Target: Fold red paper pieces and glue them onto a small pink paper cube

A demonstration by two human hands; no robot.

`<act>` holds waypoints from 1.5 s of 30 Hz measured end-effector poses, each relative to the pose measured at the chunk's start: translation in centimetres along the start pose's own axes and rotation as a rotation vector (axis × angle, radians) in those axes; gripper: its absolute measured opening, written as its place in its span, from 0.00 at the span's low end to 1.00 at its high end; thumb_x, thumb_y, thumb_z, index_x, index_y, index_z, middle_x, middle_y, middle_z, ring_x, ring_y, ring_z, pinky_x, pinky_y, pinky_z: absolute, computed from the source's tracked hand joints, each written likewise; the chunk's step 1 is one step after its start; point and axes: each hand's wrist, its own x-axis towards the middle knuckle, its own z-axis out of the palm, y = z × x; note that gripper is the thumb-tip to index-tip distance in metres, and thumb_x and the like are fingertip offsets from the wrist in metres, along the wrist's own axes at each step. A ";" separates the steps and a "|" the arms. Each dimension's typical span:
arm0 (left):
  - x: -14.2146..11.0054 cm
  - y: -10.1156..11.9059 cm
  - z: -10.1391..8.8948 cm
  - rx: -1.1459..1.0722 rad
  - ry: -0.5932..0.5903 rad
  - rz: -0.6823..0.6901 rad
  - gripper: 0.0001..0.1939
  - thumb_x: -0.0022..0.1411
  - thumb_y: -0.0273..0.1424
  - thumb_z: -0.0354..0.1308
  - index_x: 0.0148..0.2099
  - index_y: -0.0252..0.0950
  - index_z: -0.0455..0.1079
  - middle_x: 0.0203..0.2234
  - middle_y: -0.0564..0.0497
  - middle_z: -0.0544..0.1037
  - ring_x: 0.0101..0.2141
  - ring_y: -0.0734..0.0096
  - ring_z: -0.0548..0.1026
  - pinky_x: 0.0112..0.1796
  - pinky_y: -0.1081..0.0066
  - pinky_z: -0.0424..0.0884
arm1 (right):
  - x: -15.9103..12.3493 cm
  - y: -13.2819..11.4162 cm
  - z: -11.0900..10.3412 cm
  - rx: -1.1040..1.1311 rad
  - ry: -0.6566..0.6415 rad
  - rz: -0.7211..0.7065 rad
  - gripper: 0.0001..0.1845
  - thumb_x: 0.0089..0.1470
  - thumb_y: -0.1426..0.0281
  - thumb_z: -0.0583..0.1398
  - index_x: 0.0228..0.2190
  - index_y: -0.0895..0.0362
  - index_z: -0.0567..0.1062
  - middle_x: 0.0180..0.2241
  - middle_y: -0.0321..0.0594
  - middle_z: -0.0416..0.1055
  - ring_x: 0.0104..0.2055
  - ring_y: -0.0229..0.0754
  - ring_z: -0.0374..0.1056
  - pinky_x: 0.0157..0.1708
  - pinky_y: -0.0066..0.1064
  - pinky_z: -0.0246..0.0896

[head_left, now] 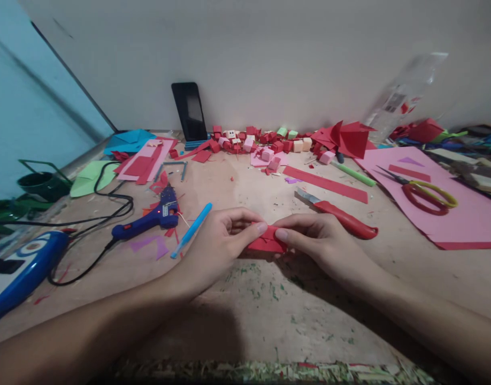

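Both hands meet at the middle of the wooden table, just above its surface. My left hand (229, 235) pinches the left side of a small folded piece of red paper (267, 245), thumb on top. On the right side of that paper, my right hand (320, 235) presses with its thumb, the fingers curled behind. A crease or overlapping flap shows between the two thumbs; the paper's underside is hidden. Close to my left wrist lies a blue pen (192, 230). Beyond my right hand rests a red-handled knife (342, 216).
At left are a blue glue gun (149, 220) with a black cord and a blue-white device (32, 267). Small paper cubes (265, 144) line the back beside a leaning phone (189, 112). Scissors (426, 195) lie on pink paper (470, 224) at right, near a plastic bottle (406, 99).
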 end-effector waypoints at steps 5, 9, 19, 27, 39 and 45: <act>-0.4 0.1 0.3 -0.042 -0.018 0.026 0.07 0.63 0.33 0.65 0.40 0.35 0.77 0.32 0.53 0.80 0.33 0.71 0.78 0.37 0.73 0.75 | 0.0 0.6 -0.1 0.177 -0.027 0.092 0.13 0.53 0.59 0.72 0.35 0.55 0.86 0.31 0.41 0.82 0.30 0.42 0.77 0.31 0.33 0.74; -0.6 0.2 0.5 -0.105 0.030 0.035 0.18 0.57 0.30 0.70 0.50 0.36 0.74 0.34 0.53 0.80 0.35 0.71 0.79 0.36 0.74 0.76 | 0.0 0.9 -0.2 0.355 -0.060 0.117 0.11 0.54 0.59 0.73 0.34 0.54 0.86 0.31 0.41 0.82 0.31 0.41 0.78 0.33 0.31 0.74; -0.8 -0.1 0.5 -0.040 0.114 0.141 0.09 0.61 0.27 0.67 0.45 0.35 0.79 0.36 0.50 0.82 0.37 0.69 0.80 0.39 0.73 0.77 | -0.3 0.3 0.0 0.123 -0.137 -0.028 0.07 0.56 0.66 0.69 0.37 0.52 0.87 0.35 0.40 0.83 0.37 0.43 0.77 0.39 0.32 0.72; -1.3 -0.2 0.7 -0.010 0.105 0.151 0.10 0.61 0.26 0.66 0.46 0.34 0.79 0.33 0.51 0.83 0.34 0.70 0.81 0.33 0.76 0.78 | -0.3 0.1 0.0 -0.023 -0.055 -0.102 0.09 0.56 0.62 0.69 0.30 0.54 0.85 0.28 0.41 0.82 0.32 0.44 0.76 0.35 0.33 0.72; -1.0 0.3 0.6 -0.001 -0.009 0.131 0.07 0.63 0.30 0.66 0.42 0.32 0.80 0.34 0.49 0.84 0.31 0.71 0.80 0.31 0.75 0.77 | -0.4 0.2 0.3 -0.038 -0.008 -0.108 0.09 0.58 0.64 0.67 0.28 0.54 0.84 0.28 0.41 0.82 0.30 0.43 0.77 0.31 0.31 0.72; -1.0 0.2 0.6 0.036 -0.037 0.072 0.07 0.65 0.29 0.63 0.36 0.33 0.80 0.28 0.51 0.82 0.27 0.73 0.78 0.29 0.74 0.73 | -0.6 0.3 0.5 -0.060 -0.013 -0.138 0.08 0.58 0.65 0.66 0.29 0.55 0.84 0.28 0.40 0.82 0.28 0.41 0.76 0.28 0.29 0.71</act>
